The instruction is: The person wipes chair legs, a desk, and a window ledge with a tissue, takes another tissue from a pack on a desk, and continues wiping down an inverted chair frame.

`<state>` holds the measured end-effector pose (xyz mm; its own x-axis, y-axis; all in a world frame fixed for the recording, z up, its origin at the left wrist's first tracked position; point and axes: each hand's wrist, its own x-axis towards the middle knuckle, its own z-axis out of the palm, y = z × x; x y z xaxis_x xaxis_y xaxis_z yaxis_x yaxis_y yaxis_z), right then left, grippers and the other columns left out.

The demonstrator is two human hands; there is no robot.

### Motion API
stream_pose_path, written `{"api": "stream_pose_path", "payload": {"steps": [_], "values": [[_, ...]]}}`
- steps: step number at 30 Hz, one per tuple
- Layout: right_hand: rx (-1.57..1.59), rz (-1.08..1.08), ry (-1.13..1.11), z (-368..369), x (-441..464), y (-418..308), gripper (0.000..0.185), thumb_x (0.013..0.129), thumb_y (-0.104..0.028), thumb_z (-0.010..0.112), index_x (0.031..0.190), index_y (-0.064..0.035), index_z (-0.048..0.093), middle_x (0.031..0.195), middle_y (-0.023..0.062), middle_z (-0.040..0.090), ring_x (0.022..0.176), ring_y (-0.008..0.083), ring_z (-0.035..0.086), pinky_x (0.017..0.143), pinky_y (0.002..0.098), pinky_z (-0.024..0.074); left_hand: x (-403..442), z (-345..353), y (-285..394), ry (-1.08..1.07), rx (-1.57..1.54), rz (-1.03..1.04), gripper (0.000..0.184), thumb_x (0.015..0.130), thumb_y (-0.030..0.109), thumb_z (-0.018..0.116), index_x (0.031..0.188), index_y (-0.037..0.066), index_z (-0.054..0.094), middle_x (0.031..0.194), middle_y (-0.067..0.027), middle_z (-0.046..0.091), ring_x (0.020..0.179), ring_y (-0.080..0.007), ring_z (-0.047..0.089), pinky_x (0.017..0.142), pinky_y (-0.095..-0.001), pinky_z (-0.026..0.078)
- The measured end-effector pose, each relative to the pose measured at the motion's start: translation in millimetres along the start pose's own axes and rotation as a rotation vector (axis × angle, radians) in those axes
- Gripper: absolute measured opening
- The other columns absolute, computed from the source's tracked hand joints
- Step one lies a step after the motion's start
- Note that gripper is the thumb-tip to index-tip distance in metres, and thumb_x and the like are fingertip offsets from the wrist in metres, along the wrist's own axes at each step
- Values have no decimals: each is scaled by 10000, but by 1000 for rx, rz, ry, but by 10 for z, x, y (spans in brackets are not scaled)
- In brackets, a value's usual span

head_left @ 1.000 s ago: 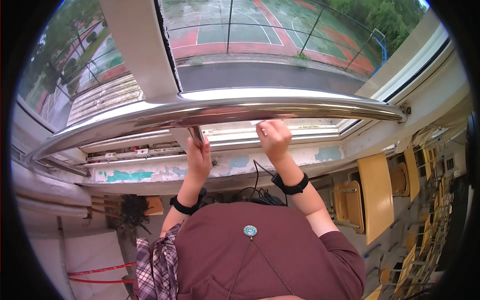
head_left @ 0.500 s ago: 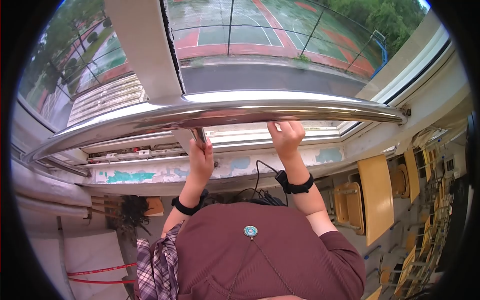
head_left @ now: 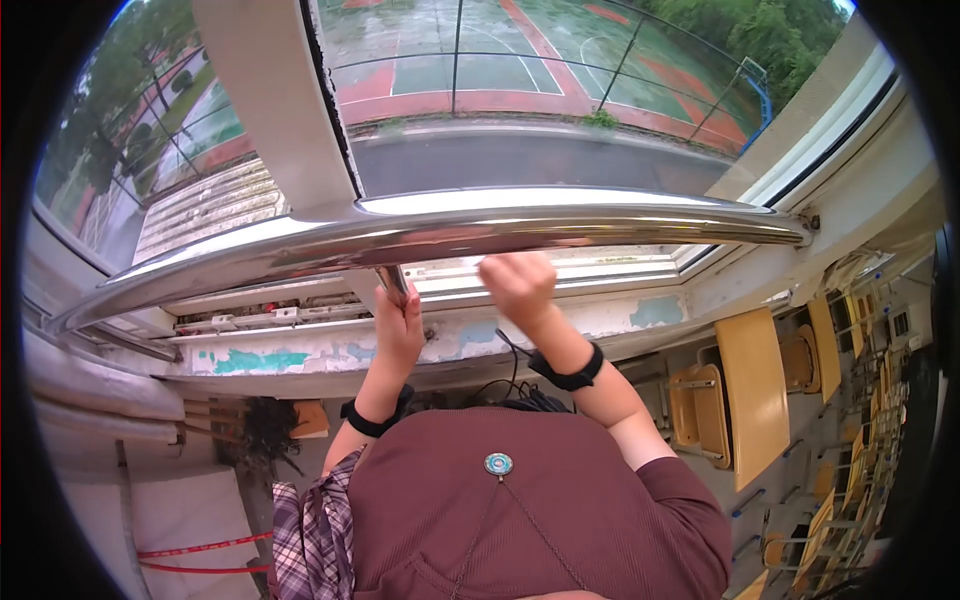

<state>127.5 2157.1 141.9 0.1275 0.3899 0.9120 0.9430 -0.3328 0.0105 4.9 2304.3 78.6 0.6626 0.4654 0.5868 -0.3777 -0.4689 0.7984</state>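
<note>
A shiny metal rail (head_left: 560, 228) runs across the window opening, with a short metal post (head_left: 393, 284) below it. My left hand (head_left: 400, 318) is closed around this post, thumb and fingers wrapped on it. My right hand (head_left: 518, 285) is closed just under the rail, over the window track (head_left: 610, 266). A small bit of something white shows by its fingertips, too little to name. Under both hands lies the windowsill (head_left: 490, 332) with peeling white and green paint. Black bands circle both wrists.
Wooden desks (head_left: 752, 395) and chairs stand at the right. Black cables (head_left: 515, 375) hang below the sill. A dark bristly broom head (head_left: 270, 428) is at the lower left, near red straps (head_left: 200, 548). Beyond the window lies a sports court (head_left: 480, 65).
My right hand first moved right along the rail, then back left and slightly down, and its fingers are now more curled. My left hand has stayed on the post.
</note>
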Motion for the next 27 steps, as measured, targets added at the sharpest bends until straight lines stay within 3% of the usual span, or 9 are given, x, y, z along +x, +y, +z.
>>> {"api": "stream_pose_path", "payload": {"steps": [4,8,14,17,18,22,24,27], "values": [[-187,268,126,-567,-198,592,150,569,-56,708,650,-87,586,596,58,534,548,236,515,495,325,406,-5,13,-27,2,13,0,184,907,202,437,891,25,389,721,-31,425,626,-110,398,594,-231,342],[-422,647,218,-1136,-558,1246,92,678,-66,673,687,-39,586,644,58,547,553,186,527,494,289,412,7,2,42,-24,-20,-51,211,910,234,435,852,41,371,727,-15,415,636,-90,379,599,-213,327],[-135,1231,493,-1382,-1365,2089,159,788,-98,622,846,47,597,801,94,623,679,109,580,600,230,485,62,15,95,-29,-92,-16,197,909,220,433,906,38,358,759,-20,417,654,-93,388,613,-218,338],[-7,1159,571,-1197,-1217,1905,152,787,-98,624,860,34,601,781,82,618,671,100,569,596,216,474,47,15,92,-27,-96,-6,198,910,219,432,923,36,356,763,-23,416,660,-95,391,618,-219,342],[6,1135,559,-1126,-1007,1686,117,768,-85,639,805,17,594,692,40,581,601,101,536,534,218,444,50,20,90,-22,-95,4,199,910,219,431,927,36,357,764,-24,416,662,-96,391,620,-219,343],[-170,598,220,-750,-465,837,108,671,-16,657,703,-60,564,591,30,506,524,138,490,477,247,393,49,18,94,-32,-90,-24,205,909,228,432,927,38,357,772,-26,416,672,-98,394,628,-221,346],[75,369,114,-434,-280,434,113,644,-2,626,680,-81,554,605,46,528,524,194,516,470,292,413,44,22,96,-27,-78,-21,207,909,231,434,923,40,358,775,-27,417,675,-100,394,631,-224,347],[138,132,-116,-39,-104,-13,45,653,-75,577,684,-97,553,666,26,564,543,194,540,480,307,428,48,27,94,-28,-115,-15,214,906,238,442,918,43,357,775,-27,417,677,-102,394,631,-227,347]]}}
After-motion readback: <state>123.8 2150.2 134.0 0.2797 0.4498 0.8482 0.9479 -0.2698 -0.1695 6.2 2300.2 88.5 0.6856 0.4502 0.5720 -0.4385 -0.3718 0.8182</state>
